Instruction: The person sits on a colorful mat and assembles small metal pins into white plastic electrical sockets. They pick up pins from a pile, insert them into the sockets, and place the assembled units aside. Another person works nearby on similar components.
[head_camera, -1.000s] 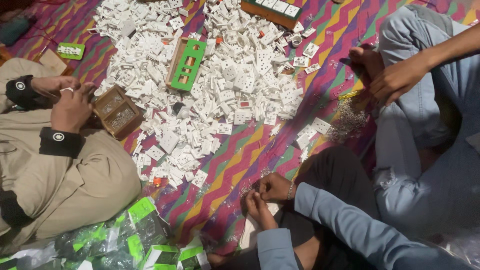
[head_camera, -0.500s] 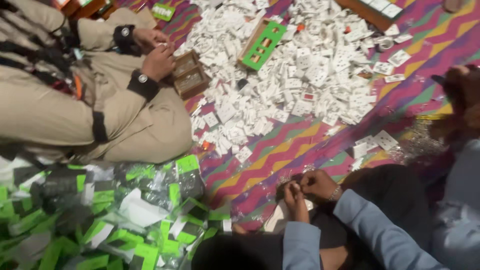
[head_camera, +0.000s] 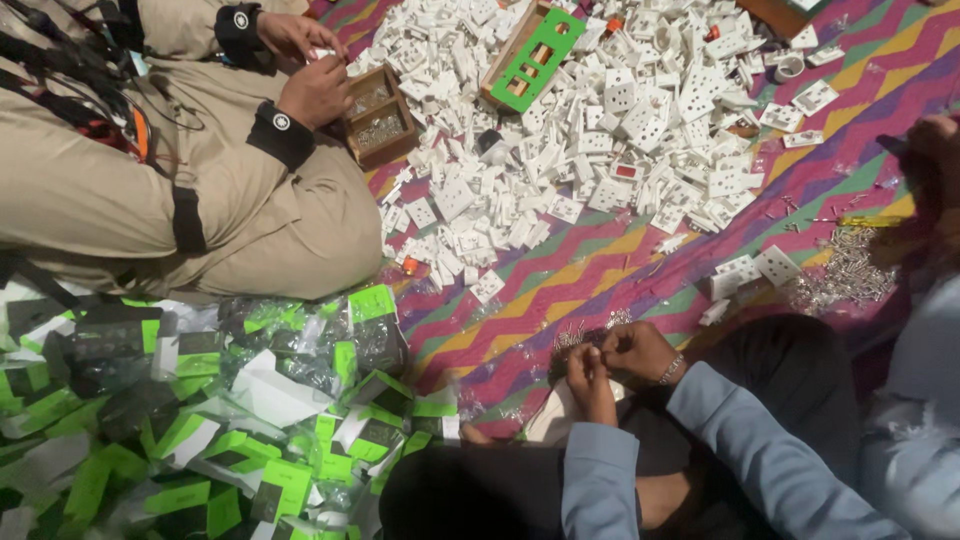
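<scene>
My left hand (head_camera: 591, 383) and my right hand (head_camera: 641, 352) meet low in the middle of the view, both in light blue sleeves. Their fingertips pinch together on a small part (head_camera: 603, 352) that is too tiny to make out. Just beyond them a little heap of small metal pieces (head_camera: 575, 336) lies on the zigzag striped mat (head_camera: 560, 270). A large pile of white plastic socket plates (head_camera: 620, 130) spreads over the mat further out.
A person in khaki (head_camera: 150, 170) sits at the left, hands by a small wooden box (head_camera: 378, 116). A green-topped wooden jig (head_camera: 530, 55) lies in the pile. Green and clear packets (head_camera: 230, 420) fill the lower left. Metal pins (head_camera: 845, 275) and another person's hand (head_camera: 935, 160) are at right.
The view has swung down and left, so the green packets and the khaki person fill more of it. My hands stay pressed together over the same small part.
</scene>
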